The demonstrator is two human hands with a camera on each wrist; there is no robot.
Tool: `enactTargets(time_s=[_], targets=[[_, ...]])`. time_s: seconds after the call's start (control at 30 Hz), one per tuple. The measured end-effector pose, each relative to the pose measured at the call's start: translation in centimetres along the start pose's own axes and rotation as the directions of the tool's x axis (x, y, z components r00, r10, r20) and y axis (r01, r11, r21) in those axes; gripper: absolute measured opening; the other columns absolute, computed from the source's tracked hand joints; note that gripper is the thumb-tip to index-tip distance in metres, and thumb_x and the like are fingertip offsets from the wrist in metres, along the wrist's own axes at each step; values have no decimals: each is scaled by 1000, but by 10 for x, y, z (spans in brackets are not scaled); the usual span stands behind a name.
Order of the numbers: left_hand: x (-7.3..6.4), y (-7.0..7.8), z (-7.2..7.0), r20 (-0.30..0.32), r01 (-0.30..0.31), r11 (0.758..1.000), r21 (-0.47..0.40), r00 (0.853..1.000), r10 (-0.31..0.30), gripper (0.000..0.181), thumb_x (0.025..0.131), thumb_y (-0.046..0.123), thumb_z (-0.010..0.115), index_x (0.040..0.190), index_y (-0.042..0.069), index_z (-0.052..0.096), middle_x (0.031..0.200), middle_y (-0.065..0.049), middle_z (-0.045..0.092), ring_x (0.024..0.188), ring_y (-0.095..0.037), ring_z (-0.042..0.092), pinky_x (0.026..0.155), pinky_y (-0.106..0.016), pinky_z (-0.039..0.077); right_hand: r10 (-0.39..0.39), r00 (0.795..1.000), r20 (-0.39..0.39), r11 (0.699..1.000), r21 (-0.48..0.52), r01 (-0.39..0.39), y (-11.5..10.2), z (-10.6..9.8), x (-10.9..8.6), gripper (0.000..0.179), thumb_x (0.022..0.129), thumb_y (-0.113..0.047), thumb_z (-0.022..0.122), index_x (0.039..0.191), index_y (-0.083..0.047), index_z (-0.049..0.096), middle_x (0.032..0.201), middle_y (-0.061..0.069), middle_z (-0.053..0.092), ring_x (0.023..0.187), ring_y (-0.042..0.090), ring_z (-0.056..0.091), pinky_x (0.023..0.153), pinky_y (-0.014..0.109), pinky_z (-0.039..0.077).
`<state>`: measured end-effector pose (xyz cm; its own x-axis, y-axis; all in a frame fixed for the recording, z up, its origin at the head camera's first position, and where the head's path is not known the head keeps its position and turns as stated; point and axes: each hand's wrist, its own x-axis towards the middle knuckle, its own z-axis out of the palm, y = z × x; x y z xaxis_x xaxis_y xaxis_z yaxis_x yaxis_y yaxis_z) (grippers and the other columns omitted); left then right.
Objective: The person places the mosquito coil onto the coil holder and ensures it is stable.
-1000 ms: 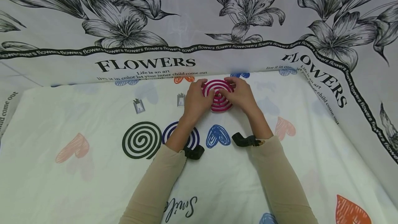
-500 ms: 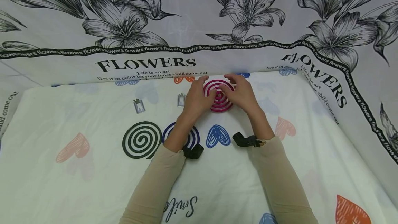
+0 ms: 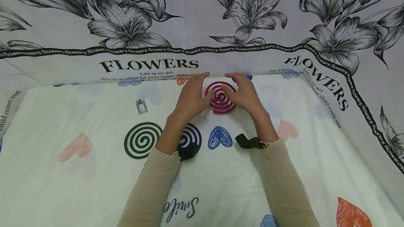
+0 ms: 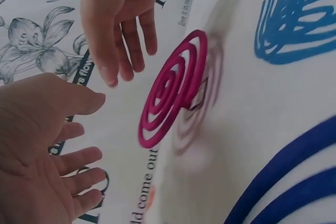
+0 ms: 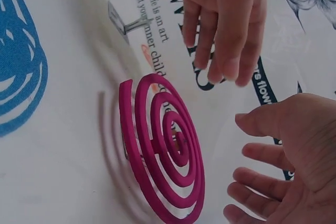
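Note:
A pink mosquito coil (image 3: 220,97) sits raised on a small metal stand (image 4: 197,100), its shadow falling on the cloth beneath. My left hand (image 3: 193,97) is just left of the coil, fingers spread and apart from it in the left wrist view. On the other side is my right hand (image 3: 245,95), also free of the coil, thumb and fingers extended. A dark green coil (image 3: 143,140) lies flat at the left. Beside it, a dark blue coil (image 3: 192,134) is partly covered by my left wrist.
One metal coil stand (image 3: 141,107) is on the cloth behind the green coil. Another metal stand (image 5: 123,22) shows in the right wrist view; my left hand hides it from the head view. Flower-printed fabric (image 3: 195,16) rises behind the heart-printed cloth (image 3: 104,185).
My thumbs and fingers have come off the pink coil. The left hand has moved left, covering the nearer stand, while the right hand has shifted only slightly. The coil stays in place.

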<state>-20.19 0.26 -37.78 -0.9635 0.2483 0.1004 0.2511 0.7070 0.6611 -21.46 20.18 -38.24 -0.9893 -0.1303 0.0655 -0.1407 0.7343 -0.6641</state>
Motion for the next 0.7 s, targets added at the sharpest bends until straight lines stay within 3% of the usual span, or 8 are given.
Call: enactTargets(time_s=[0.27, 0.43, 0.7], targets=[[-10, -8, -19, 30, -104, 989, 109, 994, 101, 65, 101, 32, 69, 159, 12, 46, 162, -14, 51, 156, -33, 41, 132, -54, 31, -64, 998, 25, 998, -15, 64, -6, -1, -1, 58, 100, -30, 71, 152, -10, 56, 160, 17, 52, 153, 38, 45, 125, 64, 38], [-22, -21, -26, 85, -104, 988, 117, 992, 94, 66, 101, 31, 70, 160, 13, 45, 166, -13, 45, 160, -32, 36, 133, -57, 28, -68, 996, 54, 998, -5, 69, -8, 0, -2, 58, 100, -30, 72, 152, -12, 56, 161, 15, 50, 154, 36, 44, 125, 62, 39], [-36, -36, -41, 113, -134, 984, 120, 986, 120, 70, 100, 30, 71, 161, 11, 42, 167, -13, 45, 160, -35, 35, 133, -58, 25, -76, 992, 99, 997, 5, 75, -12, 3, -5, 58, 101, -30, 71, 154, -14, 53, 164, 12, 45, 155, 34, 43, 123, 59, 43]])
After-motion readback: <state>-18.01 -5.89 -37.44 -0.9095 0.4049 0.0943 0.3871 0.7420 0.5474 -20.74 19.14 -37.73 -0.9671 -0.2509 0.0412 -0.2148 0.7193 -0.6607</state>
